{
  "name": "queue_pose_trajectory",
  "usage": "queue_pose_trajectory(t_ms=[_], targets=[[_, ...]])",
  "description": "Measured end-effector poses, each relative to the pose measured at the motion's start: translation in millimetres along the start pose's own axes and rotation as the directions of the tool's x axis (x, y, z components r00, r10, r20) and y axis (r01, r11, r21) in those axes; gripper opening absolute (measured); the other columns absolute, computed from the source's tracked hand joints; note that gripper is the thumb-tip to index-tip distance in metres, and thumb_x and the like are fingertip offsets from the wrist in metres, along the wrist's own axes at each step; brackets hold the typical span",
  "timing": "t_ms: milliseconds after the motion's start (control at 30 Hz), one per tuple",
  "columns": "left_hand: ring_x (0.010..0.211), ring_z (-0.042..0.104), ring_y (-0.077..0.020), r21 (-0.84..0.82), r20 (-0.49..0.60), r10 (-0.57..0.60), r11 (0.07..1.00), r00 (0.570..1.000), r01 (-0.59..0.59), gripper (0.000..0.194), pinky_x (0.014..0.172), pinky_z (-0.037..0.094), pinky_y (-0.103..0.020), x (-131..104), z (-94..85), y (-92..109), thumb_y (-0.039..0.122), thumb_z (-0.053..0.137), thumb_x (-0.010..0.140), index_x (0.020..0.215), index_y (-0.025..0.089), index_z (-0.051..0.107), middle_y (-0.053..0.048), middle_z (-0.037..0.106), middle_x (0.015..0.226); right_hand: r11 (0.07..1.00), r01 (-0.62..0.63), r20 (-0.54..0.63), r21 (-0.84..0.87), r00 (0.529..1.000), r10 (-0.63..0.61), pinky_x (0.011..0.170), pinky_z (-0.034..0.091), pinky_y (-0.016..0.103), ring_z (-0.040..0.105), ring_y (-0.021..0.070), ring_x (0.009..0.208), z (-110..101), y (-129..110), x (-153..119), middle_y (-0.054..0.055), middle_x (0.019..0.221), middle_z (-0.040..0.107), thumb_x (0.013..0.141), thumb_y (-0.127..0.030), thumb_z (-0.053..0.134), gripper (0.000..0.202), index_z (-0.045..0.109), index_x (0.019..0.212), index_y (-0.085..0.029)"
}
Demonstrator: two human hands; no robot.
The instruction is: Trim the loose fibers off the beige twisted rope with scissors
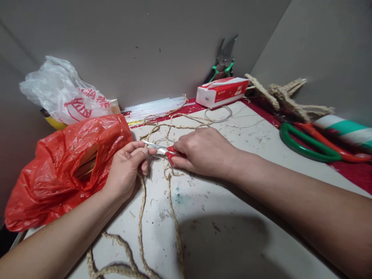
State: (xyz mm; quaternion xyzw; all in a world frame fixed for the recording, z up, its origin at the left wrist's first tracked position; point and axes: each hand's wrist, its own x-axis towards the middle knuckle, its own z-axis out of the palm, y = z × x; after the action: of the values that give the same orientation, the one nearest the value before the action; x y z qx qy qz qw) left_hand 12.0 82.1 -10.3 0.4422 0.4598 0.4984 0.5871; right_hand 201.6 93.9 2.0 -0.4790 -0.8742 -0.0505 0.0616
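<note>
My right hand (200, 149) is closed round the red handles of small scissors (158, 146). Their blades point left and reach the fingertips of my left hand (129, 162). That hand pinches a braided straw rope (142, 209), which hangs from its fingers toward the near edge. Whether the blades are closed on a strand is too small to tell. A second length of braided rope (173, 213) runs down the white tabletop (221, 232) below the scissors, with frayed ends near the handles. More rope (188, 126) lies in loops beyond both hands.
A red plastic bag (58, 155) bulges at left, with a white bag (66, 93) behind it. Clear sticks (157, 106), a tissue pack (222, 92) and pruning shears (223, 62) stand along the wall. Large green-and-orange-handled scissors (310, 149) and a straw bundle (287, 95) lie right.
</note>
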Motion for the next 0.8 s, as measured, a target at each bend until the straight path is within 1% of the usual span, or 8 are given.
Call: queue_pose_trajectory(t_ms=[100, 167, 233, 300, 333, 467, 600, 800], targets=[[0.041, 0.044, -0.0037, 0.021, -0.020, 0.012, 1.000, 1.000, -0.011, 0.021, 0.041, 0.035, -0.017, 0.6, -1.2, -0.9, 0.017, 0.066, 0.074, 0.090, 0.013, 0.054, -0.006, 0.071, 0.082, 1.000, 0.001, 0.032, -0.002, 0.999, -0.001, 0.053, 0.016, 0.030, 0.052, 0.0146, 0.059, -2.5, 1.0, 0.2, 0.005, 0.072, 0.069, 0.087, -0.040, 0.042, 0.036, 0.069, 0.076, -0.019], [0.041, 0.046, -0.0042, 0.029, -0.023, 0.017, 0.999, 1.000, -0.016, 0.021, 0.041, 0.037, -0.018, 0.6, -1.6, -0.9, 0.017, 0.067, 0.073, 0.089, 0.013, 0.054, -0.005, 0.071, 0.081, 1.000, 0.008, 0.018, 0.008, 1.000, -0.008, 0.053, 0.016, 0.030, 0.052, 0.0149, 0.059, -3.0, 1.2, -0.3, 0.006, 0.072, 0.069, 0.087, -0.041, 0.042, 0.036, 0.069, 0.076, -0.018], [0.040, 0.048, -0.0056, 0.045, -0.025, 0.015, 0.999, 1.000, -0.014, 0.019, 0.042, 0.038, -0.017, 0.3, -1.3, -0.5, 0.017, 0.067, 0.073, 0.087, 0.014, 0.054, -0.001, 0.068, 0.067, 1.000, 0.017, 0.003, 0.009, 1.000, -0.017, 0.053, 0.017, 0.030, 0.053, 0.0158, 0.060, -2.8, 0.7, -1.3, 0.006, 0.071, 0.068, 0.085, -0.043, 0.043, 0.037, 0.068, 0.075, -0.018], [0.039, 0.048, -0.0071, 0.072, -0.028, 0.006, 0.997, 1.000, -0.004, 0.018, 0.042, 0.039, -0.017, -0.1, -0.8, 0.0, 0.018, 0.067, 0.073, 0.086, 0.014, 0.054, 0.002, 0.062, 0.052, 1.000, 0.022, -0.007, -0.008, 1.000, -0.022, 0.053, 0.018, 0.030, 0.054, 0.0169, 0.061, -2.3, -0.3, -2.2, 0.006, 0.069, 0.067, 0.083, -0.045, 0.045, 0.037, 0.068, 0.075, -0.018], [0.039, 0.049, -0.0078, 0.085, -0.028, 0.001, 0.996, 1.000, 0.002, 0.018, 0.043, 0.039, -0.017, -0.3, -0.5, 0.4, 0.018, 0.067, 0.073, 0.086, 0.014, 0.054, 0.002, 0.060, 0.049, 0.999, 0.024, -0.013, -0.022, 1.000, -0.024, 0.054, 0.018, 0.030, 0.054, 0.0173, 0.061, -2.2, -0.8, -2.5, 0.006, 0.069, 0.067, 0.082, -0.046, 0.046, 0.037, 0.068, 0.075, -0.018], [0.045, 0.056, -0.0100, 0.103, -0.016, -0.018, 0.994, 1.000, 0.019, 0.021, 0.045, 0.042, -0.017, -1.3, 0.0, 1.2, 0.020, 0.068, 0.073, 0.088, 0.014, 0.055, -0.002, 0.065, 0.055, 0.996, 0.030, -0.057, -0.081, 0.998, -0.034, 0.055, 0.019, 0.031, 0.055, 0.0186, 0.062, -2.9, -1.8, -3.3, 0.008, 0.071, 0.067, 0.082, -0.046, 0.047, 0.036, 0.067, 0.077, -0.017], [0.048, 0.060, -0.0111, 0.117, -0.016, -0.026, 0.993, 1.000, 0.028, 0.023, 0.048, 0.046, -0.018, -2.0, 0.1, 0.5, 0.021, 0.069, 0.073, 0.090, 0.014, 0.055, -0.003, 0.068, 0.059, 0.992, 0.037, -0.078, -0.122, 0.996, -0.047, 0.055, 0.020, 0.032, 0.056, 0.0198, 0.063, -3.7, -1.7, -3.9, 0.009, 0.071, 0.067, 0.082, -0.047, 0.047, 0.037, 0.067, 0.078, -0.016], [0.050, 0.061, -0.0115, 0.135, -0.061, -0.008, 0.991, 0.998, 0.016, 0.024, 0.050, 0.048, -0.019, -0.3, -0.4, -2.6, 0.019, 0.069, 0.072, 0.090, 0.014, 0.055, -0.004, 0.068, 0.060, 0.993, 0.039, -0.013, -0.115, 0.999, -0.041, 0.054, 0.021, 0.031, 0.056, 0.0188, 0.059, -3.4, -6.0, -5.8, 0.008, 0.067, 0.067, 0.081, -0.047, 0.049, 0.035, 0.067, 0.072, -0.018]])
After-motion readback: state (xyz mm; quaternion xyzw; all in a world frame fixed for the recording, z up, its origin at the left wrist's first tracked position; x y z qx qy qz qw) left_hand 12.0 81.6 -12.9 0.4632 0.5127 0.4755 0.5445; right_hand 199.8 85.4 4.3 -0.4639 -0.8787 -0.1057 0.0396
